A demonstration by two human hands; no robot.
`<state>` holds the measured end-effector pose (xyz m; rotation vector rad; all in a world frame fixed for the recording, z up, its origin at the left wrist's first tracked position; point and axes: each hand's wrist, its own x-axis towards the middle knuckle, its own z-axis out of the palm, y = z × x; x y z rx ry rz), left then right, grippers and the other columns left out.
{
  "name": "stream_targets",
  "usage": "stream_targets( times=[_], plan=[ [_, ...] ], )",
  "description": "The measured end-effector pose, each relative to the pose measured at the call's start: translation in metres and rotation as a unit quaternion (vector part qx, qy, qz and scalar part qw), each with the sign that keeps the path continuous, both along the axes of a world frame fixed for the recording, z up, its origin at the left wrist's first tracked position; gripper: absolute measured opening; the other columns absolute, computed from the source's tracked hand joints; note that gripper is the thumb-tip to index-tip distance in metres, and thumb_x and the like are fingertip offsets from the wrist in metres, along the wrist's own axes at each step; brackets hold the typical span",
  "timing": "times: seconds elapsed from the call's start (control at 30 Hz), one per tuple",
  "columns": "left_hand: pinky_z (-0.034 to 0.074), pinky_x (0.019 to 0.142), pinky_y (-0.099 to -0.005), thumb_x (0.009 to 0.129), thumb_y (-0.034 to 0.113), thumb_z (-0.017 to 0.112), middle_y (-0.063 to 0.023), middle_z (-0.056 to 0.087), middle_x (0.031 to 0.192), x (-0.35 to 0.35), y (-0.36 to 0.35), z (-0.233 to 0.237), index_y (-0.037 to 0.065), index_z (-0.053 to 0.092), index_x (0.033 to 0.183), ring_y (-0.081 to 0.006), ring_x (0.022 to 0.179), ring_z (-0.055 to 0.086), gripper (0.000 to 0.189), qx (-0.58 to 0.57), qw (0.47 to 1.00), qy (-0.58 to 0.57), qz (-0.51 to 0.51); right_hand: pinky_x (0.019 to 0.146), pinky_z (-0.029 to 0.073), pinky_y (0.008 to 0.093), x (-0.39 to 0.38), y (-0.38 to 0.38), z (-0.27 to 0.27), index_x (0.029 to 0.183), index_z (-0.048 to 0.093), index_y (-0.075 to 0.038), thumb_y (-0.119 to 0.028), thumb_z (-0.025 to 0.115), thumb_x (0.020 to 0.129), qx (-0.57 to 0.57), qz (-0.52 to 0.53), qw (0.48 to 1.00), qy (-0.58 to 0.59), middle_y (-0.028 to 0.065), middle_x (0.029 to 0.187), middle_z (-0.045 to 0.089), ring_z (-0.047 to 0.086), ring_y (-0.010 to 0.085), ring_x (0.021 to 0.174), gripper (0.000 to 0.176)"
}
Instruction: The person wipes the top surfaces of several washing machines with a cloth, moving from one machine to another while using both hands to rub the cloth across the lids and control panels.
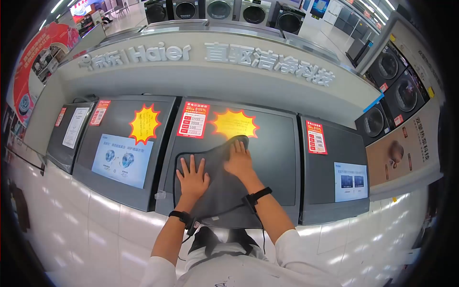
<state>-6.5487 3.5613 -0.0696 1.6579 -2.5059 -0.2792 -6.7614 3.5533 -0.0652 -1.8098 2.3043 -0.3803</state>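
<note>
A dark grey cloth (216,165) with a black edge lies spread over the front left part of a grey washing machine's top (275,162). My left hand (192,182) rests flat on the cloth, fingers spread apart. Farther forward and to the right, my right hand (239,161) lies palm down on it with fingers stretched out, close to the cloth's far corner. Just beyond that corner, a yellow starburst sign (234,123) sits on the machine, beside a red and white price card (193,119). Black bands with cords circle both wrists.
Similar grey machines stand left (126,107) and right (327,177), bearing price cards and blue-and-white leaflets. Behind them rises a low wall with raised white lettering (160,53). More washing machines (253,13) stand beyond it and in a display at right (406,93).
</note>
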Motion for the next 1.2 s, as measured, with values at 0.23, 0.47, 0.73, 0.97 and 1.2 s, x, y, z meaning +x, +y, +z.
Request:
stream_targets(
  times=[0.23,0.47,0.73,0.97,1.2],
  plan=[
    [0.02,0.112,-0.0765,0.094,0.042,0.05,-0.0162,0.025,0.167,-0.009,-0.021,-0.007,0.024,0.045,0.155,-0.0505,0.154,0.012,0.063,-0.022,0.999,0.007,-0.044,0.123,0.025,0.0499,-0.004,-0.009,0.021,0.153,0.038,0.0,-0.028,0.063,0.08,0.065,0.021,0.997,-0.042,0.0203,0.166,0.027,0.023,0.0345,0.155,0.082],
    [0.021,0.112,-0.0759,0.093,0.041,0.052,-0.0162,0.026,0.167,-0.023,-0.04,-0.005,0.024,0.046,0.154,-0.0502,0.154,0.013,0.063,-0.025,0.998,0.014,-0.053,0.123,0.024,0.0495,-0.008,-0.022,0.015,0.153,0.038,0.0,-0.029,0.065,0.079,0.05,0.033,0.998,-0.034,0.0215,0.165,0.028,0.022,0.0356,0.155,0.084],
    [0.021,0.112,-0.0753,0.092,0.04,0.051,-0.0156,0.024,0.168,-0.034,-0.052,-0.003,0.023,0.047,0.154,-0.0499,0.154,0.013,0.064,-0.011,0.998,0.016,-0.054,0.123,0.028,0.0495,-0.006,-0.036,0.007,0.15,0.042,0.003,-0.034,0.064,0.08,0.017,0.021,0.999,-0.033,0.0241,0.162,0.032,0.025,0.0396,0.153,0.082],
    [0.021,0.112,-0.0754,0.091,0.039,0.051,-0.0163,0.025,0.167,-0.041,-0.06,-0.002,0.022,0.047,0.154,-0.0499,0.154,0.014,0.065,-0.015,0.998,0.017,-0.05,0.124,0.023,0.0494,-0.009,-0.048,0.008,0.152,0.04,0.002,-0.035,0.064,0.08,0.03,0.026,0.999,-0.031,0.0239,0.163,0.03,0.022,0.0395,0.154,0.084],
    [0.023,0.112,-0.0745,0.09,0.036,0.052,-0.0172,0.03,0.165,-0.042,-0.06,-0.005,0.018,0.052,0.15,-0.0493,0.153,0.018,0.062,-0.03,0.998,0.036,-0.044,0.125,0.021,0.0495,-0.013,-0.051,-0.006,0.153,0.039,0.002,-0.037,0.065,0.081,0.027,0.037,0.998,-0.03,0.0234,0.165,0.027,0.019,0.039,0.155,0.086]
  ],
)
